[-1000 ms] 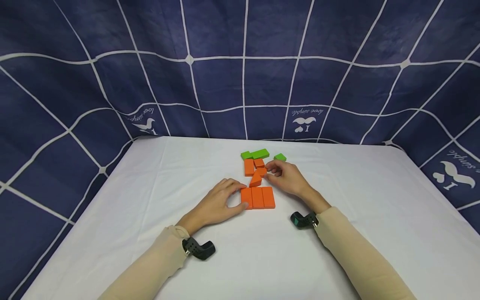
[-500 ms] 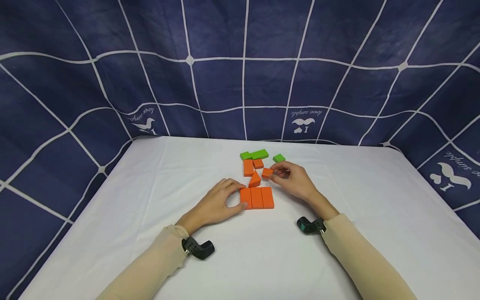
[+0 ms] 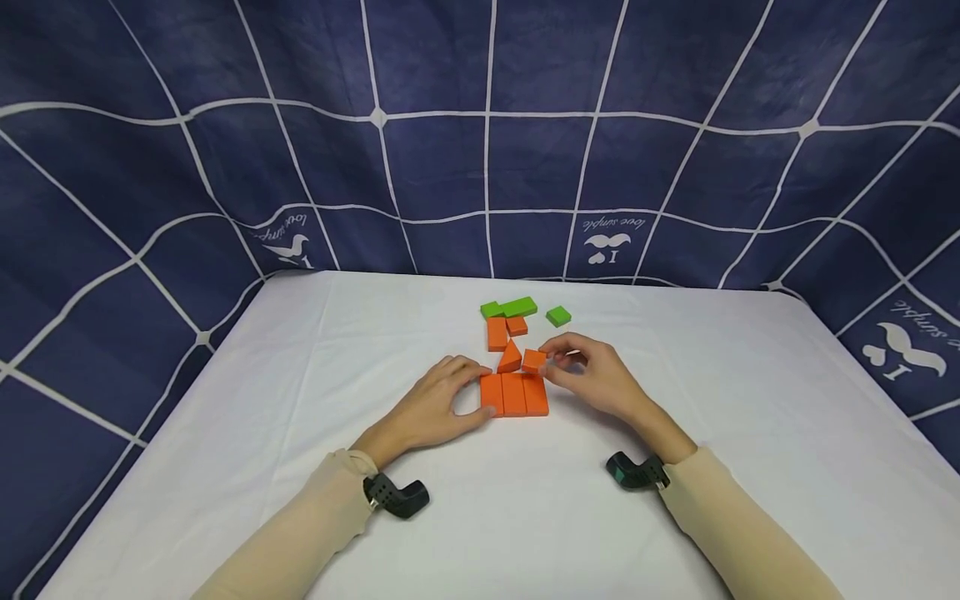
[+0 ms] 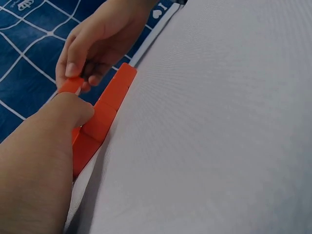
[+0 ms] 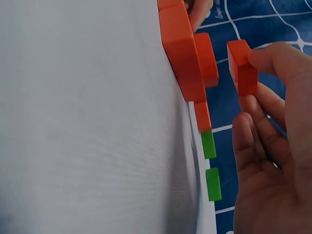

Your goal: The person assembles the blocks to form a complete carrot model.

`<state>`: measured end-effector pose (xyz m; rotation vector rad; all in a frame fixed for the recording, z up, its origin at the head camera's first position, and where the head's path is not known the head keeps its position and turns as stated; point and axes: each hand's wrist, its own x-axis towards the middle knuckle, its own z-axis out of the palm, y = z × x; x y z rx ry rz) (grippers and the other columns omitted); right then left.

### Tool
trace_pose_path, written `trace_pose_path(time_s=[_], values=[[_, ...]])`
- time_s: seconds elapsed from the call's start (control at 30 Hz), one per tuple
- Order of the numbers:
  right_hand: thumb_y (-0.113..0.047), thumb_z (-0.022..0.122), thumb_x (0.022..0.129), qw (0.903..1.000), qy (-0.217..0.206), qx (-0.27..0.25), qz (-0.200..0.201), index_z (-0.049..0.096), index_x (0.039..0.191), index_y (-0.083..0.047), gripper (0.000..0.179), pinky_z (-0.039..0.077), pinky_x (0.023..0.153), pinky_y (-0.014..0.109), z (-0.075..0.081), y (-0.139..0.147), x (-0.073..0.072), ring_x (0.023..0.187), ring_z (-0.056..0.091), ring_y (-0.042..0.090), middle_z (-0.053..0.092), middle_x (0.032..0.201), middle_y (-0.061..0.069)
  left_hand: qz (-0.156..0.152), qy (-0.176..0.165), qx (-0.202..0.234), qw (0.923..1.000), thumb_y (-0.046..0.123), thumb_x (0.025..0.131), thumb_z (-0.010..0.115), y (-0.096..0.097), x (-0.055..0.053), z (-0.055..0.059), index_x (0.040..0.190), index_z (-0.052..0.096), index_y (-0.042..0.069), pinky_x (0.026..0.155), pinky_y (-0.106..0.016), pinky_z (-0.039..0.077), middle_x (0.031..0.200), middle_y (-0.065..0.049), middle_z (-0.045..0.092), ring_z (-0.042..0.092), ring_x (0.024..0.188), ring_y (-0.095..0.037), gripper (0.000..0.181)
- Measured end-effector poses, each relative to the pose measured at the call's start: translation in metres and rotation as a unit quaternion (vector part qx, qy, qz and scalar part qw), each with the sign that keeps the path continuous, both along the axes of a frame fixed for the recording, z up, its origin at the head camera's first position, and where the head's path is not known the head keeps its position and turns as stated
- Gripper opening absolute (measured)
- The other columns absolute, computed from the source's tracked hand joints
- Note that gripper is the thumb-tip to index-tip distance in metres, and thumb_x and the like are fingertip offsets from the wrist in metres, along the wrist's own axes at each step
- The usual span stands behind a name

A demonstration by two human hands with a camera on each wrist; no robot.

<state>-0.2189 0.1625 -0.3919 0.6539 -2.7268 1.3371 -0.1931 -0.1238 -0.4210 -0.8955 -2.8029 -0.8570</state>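
Note:
My right hand pinches a small orange square block between thumb and fingers. In the right wrist view that block is lifted and tilted, apart from the others. Three orange rectangular blocks lie side by side in a row just in front of it. My left hand grips the leftmost one, thumb at its front edge and forefinger at its back edge. An orange triangular block lies behind the row, left of the held block.
Further back lie an orange rectangular block and a smaller orange block. Behind them are a small green block and a long green block; another green block lies to the right. A dark blue checked cloth hangs behind the white table.
My right hand has drawn the small orange square block away from the pile, right and then towards me, close over the row's right end. My left hand has stayed put.

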Motion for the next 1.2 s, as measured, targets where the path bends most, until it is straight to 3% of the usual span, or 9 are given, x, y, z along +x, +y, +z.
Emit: trace_pose_path(time_s=[0.33, 0.63, 0.9, 1.2], values=[[-0.016, 0.082, 0.089, 0.9944, 0.025, -0.015, 0.101, 0.073, 0.114, -0.019, 0.026, 0.056, 0.086, 0.029, -0.006, -0.003, 0.017, 0.091, 0.064, 0.014, 0.07, 0.103, -0.005, -0.003, 0.002, 0.006, 1.0, 0.044, 0.092, 0.072, -0.001, -0.001, -0.001, 0.136, 0.064, 0.013, 0.114, -0.045, 0.042, 0.132, -0.001, 0.061, 0.053, 0.126, -0.022, 0.054], [-0.022, 0.085, 0.087, 0.9853, 0.039, -0.006, 0.167, 0.072, 0.109, -0.025, 0.026, 0.055, 0.084, 0.028, -0.009, -0.011, 0.026, 0.09, 0.063, 0.011, 0.069, 0.101, -0.01, -0.004, 0.005, 0.003, 1.0, 0.045, 0.092, 0.073, -0.001, -0.002, -0.001, 0.137, 0.064, 0.013, 0.113, -0.045, 0.043, 0.133, -0.002, 0.061, 0.053, 0.125, -0.02, 0.056], [-0.026, 0.085, 0.087, 0.9814, 0.052, 0.014, 0.184, 0.072, 0.107, -0.028, 0.024, 0.053, 0.08, 0.028, -0.013, -0.013, 0.028, 0.089, 0.061, 0.011, 0.069, 0.098, -0.008, -0.004, 0.001, 0.004, 1.0, 0.046, 0.092, 0.072, -0.001, -0.002, -0.001, 0.137, 0.064, 0.014, 0.115, -0.045, 0.041, 0.134, -0.002, 0.061, 0.053, 0.128, -0.022, 0.056], [-0.029, 0.086, 0.085, 0.9788, 0.05, 0.048, 0.193, 0.074, 0.109, -0.031, 0.027, 0.051, 0.099, 0.034, -0.008, -0.017, 0.032, 0.11, 0.061, 0.008, 0.07, 0.108, -0.02, -0.007, 0.009, 0.011, 0.9999, 0.043, 0.092, 0.072, -0.001, -0.002, -0.001, 0.136, 0.064, 0.013, 0.113, -0.044, 0.043, 0.131, -0.001, 0.062, 0.054, 0.125, -0.02, 0.054]])
